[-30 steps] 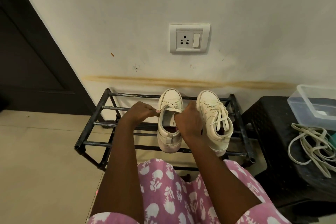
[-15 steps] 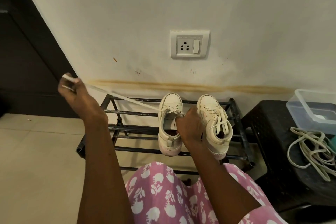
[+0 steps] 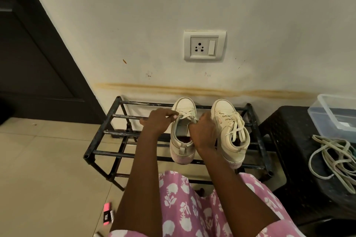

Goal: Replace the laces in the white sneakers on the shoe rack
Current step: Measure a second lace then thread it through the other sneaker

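Returning from its raised place out to the left half a second earlier, the left hand (image 3: 162,120) now sits at the left edge of the left sneaker (image 3: 182,106), thumb and forefinger pinching the lace (image 3: 185,115) close to the eyelets. The length of lace that then ran taut from shoe to hand is no longer stretched out; only the crossed part over the tongue shows. The right hand (image 3: 205,131) keeps its earlier place, fingers curled over the right edge of the same sneaker's opening and gripping it. Both shoes stand as before on the top tier of the shoe rack (image 3: 146,103), toes toward the far wall and heels near. The right sneaker (image 3: 223,109), just beside the held one, is fully laced, its bow ends lying across the opening. On the stool (image 3: 289,140) at the right, loose laces (image 3: 327,152) lie in a heap, with a clear box (image 3: 327,109) beyond them.
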Tool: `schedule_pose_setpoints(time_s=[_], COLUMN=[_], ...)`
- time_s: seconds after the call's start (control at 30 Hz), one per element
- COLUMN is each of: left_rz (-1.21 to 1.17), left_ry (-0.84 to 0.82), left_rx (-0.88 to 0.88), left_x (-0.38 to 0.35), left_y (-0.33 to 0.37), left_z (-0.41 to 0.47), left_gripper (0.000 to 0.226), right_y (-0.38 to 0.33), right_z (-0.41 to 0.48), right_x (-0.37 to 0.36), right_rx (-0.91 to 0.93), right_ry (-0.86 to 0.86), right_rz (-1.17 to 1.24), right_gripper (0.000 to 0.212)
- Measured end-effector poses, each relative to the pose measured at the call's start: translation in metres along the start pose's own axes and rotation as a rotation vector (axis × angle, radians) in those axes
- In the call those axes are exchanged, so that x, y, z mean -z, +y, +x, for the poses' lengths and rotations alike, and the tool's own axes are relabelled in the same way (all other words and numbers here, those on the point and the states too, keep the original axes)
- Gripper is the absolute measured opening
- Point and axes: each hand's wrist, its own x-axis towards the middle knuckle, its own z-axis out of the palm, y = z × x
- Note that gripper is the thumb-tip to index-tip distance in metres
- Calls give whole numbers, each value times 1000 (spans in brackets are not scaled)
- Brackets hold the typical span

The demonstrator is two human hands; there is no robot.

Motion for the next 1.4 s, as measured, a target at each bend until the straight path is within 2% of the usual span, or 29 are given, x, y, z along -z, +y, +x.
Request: schedule_pose_setpoints(time_s=[0.13, 0.2, 0.33, 0.4, 0.47, 0.6, 0.67, 0.73, 0.83, 0.9, 0.97, 1.03, 1.1, 1.23, 1.3, 1.4], left_rz=[45, 24, 43, 12, -41, -55, -34, 11, 3, -35, -18, -39, -37, 53, 69, 52], left_ry=[126, 220, 555, 721, 784, 727, 598, 395, 116, 41, 50, 79, 108, 158, 136, 135], left_rx=[53, 81, 238, 260, 264, 242, 258, 270, 83, 14, -23, 4, 31, 102, 115, 92], left_x=[1, 3, 21, 30, 30, 25, 25, 20, 7, -2, -7, -9, -7, -6, -8, -6], left_y=[-1, -5, 1, 1, -5, -6, -8, -14, -18, -10, -5, -6, -7, 2, 1, 3], left_z=[4, 5, -9, -16, -16, -14, -9, -2, 3, 2, 1, 3, 3, -4, -2, -2], left_gripper=[11, 17, 27, 27, 25, 25, 25, 25, 26, 26, 22, 16, 12, 11, 11, 9], right_y=[-1, -1, -1, -1, -2, -1, 1, 3, 6, 8, 9, 8, 8, 13, 14, 13], right_z=[0, 0, 0, 0, -1, 1, 3, 5, 7, 7, 8, 11, 15, 23, 25, 27], right_x=[0, 0, 1, 0, 0, 1, 0, 0, -1, -1, 0, 3, 8, 14, 15, 20], right_rx=[-4, -6, -16, -16, -13, -24, -12, 34, 106, 120, 104, 60, 43, 55, 94, 166], right_ry=[1, 4, 4, -2, -7, -22, -33, -43, -70, -79, -89, -94, -84, -141, -181, -233], right_rz=[-2, 2, -3, -5, -8, 0, 19, 27, 38, 58, 140, 314, 384, 207, 190, 186], right_gripper=[35, 36, 35, 35, 34, 33, 30, 29, 34, 36, 34, 25, 19, 13, 7, 11])
